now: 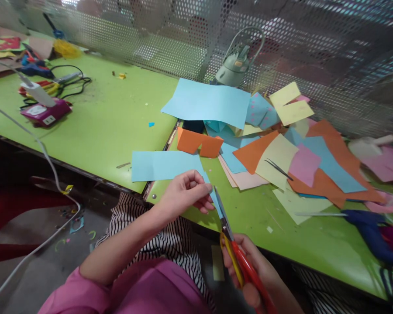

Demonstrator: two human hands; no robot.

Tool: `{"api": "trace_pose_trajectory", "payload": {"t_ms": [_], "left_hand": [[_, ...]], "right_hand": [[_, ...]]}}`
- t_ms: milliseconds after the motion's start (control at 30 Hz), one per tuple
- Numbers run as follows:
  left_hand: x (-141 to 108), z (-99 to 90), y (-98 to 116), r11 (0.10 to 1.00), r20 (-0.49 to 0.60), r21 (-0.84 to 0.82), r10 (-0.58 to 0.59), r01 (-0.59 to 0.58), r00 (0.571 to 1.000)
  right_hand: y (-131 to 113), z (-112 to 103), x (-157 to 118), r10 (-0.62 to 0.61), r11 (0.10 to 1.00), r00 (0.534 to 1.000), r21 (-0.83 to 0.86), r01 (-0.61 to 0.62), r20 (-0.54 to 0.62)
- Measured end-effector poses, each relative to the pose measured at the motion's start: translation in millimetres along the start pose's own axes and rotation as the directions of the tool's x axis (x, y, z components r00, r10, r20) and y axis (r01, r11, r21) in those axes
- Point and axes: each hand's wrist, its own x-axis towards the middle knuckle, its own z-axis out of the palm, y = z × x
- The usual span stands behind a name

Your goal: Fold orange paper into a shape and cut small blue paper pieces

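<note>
Near the table's front edge, my left hand (pixel 191 192) pinches a narrow light-blue paper strip (pixel 217 207) between thumb and fingers. The strip runs down along the blades of the scissors (pixel 227 231). My right hand (pixel 249 261) is closed around their red and yellow handles, low in the view. Whether the blades are cutting the strip at this moment I cannot tell. Just beyond my left hand, a wider light-blue paper piece (pixel 157 165) lies flat across the seam between two tables. Behind it stands a folded orange paper piece (pixel 199 143) with a notch in its lower edge.
Coloured paper pieces (pixel 275 161) overlap at the right, with tweezers (pixel 278 169) on top. A blue glue gun (pixel 370 235) lies at the right edge. A large blue sheet (pixel 209 102) and a grey-green bottle (pixel 234 67) are behind. A purple power adapter (pixel 46 111) and cables sit left.
</note>
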Motion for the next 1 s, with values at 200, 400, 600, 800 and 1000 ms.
{"api": "trace_pose_trajectory", "payload": {"t_ms": [200,400,600,800,1000], "left_hand": [[-1.1,-2.9,-0.5,1.0,0.011,0.011,-0.008,0.008,1.0],[-1.2,-3.1,-1.3,0.999,0.018,0.034,-0.001,0.0,1.0],[-1.5,-3.0,-1.7,0.999,0.023,0.041,-0.003,0.002,1.0],[-2.1,-2.1,-0.3,0.999,0.02,0.029,-0.015,0.014,1.0],[-1.8,-1.4,0.4,0.999,0.016,0.031,-0.019,0.019,1.0]], "right_hand": [[-2.6,1.7,-1.4,0.013,1.0,1.0,0.027,-0.013,-0.007],[-5.5,4.6,-4.9,0.005,0.999,0.999,0.038,-0.003,-0.046],[-9.9,8.2,-7.8,-0.007,1.0,0.998,0.016,0.008,-0.07],[-9.4,6.5,-7.4,-0.015,1.0,0.998,-0.004,0.015,-0.056],[-9.7,7.9,-8.7,0.006,1.0,0.998,0.031,-0.004,-0.068]]}}
